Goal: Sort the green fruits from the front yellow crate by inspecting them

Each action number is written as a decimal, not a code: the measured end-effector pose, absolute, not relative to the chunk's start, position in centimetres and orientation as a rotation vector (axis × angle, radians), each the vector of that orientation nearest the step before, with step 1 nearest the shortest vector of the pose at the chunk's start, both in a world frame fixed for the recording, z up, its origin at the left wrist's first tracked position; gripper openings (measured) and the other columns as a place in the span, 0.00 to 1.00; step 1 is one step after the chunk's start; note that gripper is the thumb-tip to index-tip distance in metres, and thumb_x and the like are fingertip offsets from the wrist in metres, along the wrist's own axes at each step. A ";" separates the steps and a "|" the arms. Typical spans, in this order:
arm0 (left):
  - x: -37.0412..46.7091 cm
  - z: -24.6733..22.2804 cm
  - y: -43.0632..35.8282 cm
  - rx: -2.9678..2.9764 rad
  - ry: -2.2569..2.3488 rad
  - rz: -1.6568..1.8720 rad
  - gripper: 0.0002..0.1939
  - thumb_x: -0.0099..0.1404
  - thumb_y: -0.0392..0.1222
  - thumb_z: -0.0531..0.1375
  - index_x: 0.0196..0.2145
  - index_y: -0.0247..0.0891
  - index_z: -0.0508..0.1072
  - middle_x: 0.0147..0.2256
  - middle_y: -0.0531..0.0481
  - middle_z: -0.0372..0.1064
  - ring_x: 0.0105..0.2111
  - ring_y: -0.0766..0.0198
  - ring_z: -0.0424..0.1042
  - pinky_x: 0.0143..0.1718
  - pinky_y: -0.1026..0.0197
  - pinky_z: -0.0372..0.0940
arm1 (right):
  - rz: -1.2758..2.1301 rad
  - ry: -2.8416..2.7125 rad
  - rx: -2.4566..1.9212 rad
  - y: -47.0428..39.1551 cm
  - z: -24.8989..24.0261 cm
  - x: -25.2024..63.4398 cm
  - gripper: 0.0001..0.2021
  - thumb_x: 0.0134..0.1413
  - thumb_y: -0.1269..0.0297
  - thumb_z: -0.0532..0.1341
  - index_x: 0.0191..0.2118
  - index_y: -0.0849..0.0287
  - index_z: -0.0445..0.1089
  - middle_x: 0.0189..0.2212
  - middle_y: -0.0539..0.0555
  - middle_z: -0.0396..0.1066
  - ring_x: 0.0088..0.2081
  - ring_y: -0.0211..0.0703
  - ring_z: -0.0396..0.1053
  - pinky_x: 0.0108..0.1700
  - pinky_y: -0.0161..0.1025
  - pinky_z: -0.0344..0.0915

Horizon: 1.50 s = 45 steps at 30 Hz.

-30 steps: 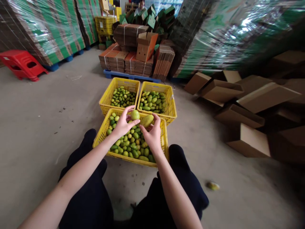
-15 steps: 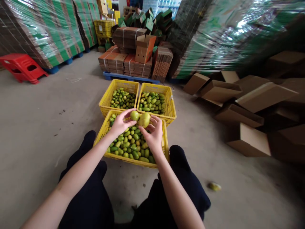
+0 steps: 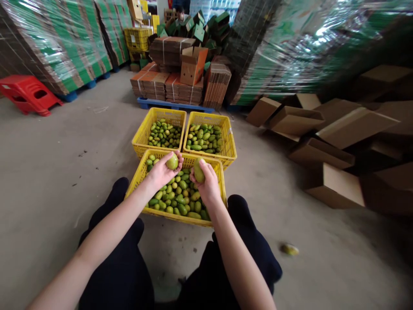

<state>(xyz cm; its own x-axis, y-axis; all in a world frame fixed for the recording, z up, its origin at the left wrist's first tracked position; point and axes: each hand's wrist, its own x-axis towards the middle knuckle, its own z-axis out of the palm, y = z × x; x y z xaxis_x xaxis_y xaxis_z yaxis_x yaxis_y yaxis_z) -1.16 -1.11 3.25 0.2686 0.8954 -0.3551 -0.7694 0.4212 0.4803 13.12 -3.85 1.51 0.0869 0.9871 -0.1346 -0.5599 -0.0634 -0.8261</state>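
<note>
My left hand (image 3: 162, 173) is turned palm up, with its fingers around a round, yellow-green mango (image 3: 172, 162). In my right hand (image 3: 210, 186) is a longer green mango (image 3: 199, 171), the thumb lying across its top. Both hands are above the near yellow crate (image 3: 177, 218), which holds many loose green and yellowish mangoes (image 3: 182, 198). Just beyond it stand two more yellow crates side by side, the left one (image 3: 139, 145) with smaller-looking mangoes and the right one (image 3: 229, 140) with larger ones.
A single mango (image 3: 289, 249) lies on the floor to the right. Open cardboard boxes (image 3: 342, 185) are heaped at right. Bundled flat cartons (image 3: 148, 84) sit on a blue pallet (image 3: 174, 105) ahead. A red stool (image 3: 27, 92) stands at left; a person (image 3: 181, 16) is far back.
My hands have moved apart. The left hand has rolled palm up with its mango, and the right has turned its mango more upright, thumb on top.
</note>
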 end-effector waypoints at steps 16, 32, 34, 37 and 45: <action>-0.7 2.5 -1.0 0.367 0.716 1.114 0.11 0.69 0.44 0.56 0.39 0.34 0.74 0.29 0.50 0.71 0.26 0.70 0.71 0.28 0.69 0.69 | 1.419 -0.597 -0.989 -3.5 1.1 12.8 0.17 0.47 0.45 0.64 0.28 0.55 0.68 0.23 0.51 0.73 0.30 0.48 0.74 0.25 0.41 0.69; -0.7 2.2 -0.9 0.285 0.806 1.058 0.10 0.66 0.41 0.59 0.29 0.32 0.69 0.24 0.52 0.67 0.17 0.73 0.65 0.17 0.71 0.62 | 1.521 -0.634 -0.907 -3.6 1.4 12.7 0.21 0.41 0.46 0.69 0.25 0.56 0.60 0.20 0.45 0.65 0.15 0.32 0.58 0.14 0.32 0.45; -0.7 1.9 -0.8 0.273 0.800 1.034 0.14 0.68 0.45 0.57 0.29 0.32 0.69 0.23 0.51 0.67 0.17 0.72 0.65 0.18 0.70 0.63 | 1.527 -0.659 -0.900 -3.7 1.3 12.5 0.22 0.44 0.43 0.67 0.26 0.56 0.62 0.21 0.47 0.68 0.17 0.34 0.61 0.14 0.33 0.47; -0.8 1.4 -0.6 0.269 0.789 1.021 0.13 0.69 0.44 0.55 0.30 0.33 0.70 0.24 0.51 0.69 0.18 0.72 0.65 0.18 0.71 0.64 | 1.536 -0.674 -0.906 -3.6 1.2 12.3 0.22 0.47 0.40 0.63 0.27 0.55 0.63 0.23 0.50 0.70 0.21 0.39 0.66 0.14 0.34 0.48; -1.0 1.4 -0.4 0.249 0.799 1.013 0.17 0.72 0.43 0.48 0.32 0.32 0.70 0.24 0.50 0.69 0.18 0.70 0.67 0.17 0.70 0.66 | 1.590 -0.583 -0.926 -3.0 0.7 12.5 0.22 0.46 0.39 0.62 0.27 0.55 0.63 0.23 0.51 0.71 0.22 0.41 0.68 0.14 0.34 0.46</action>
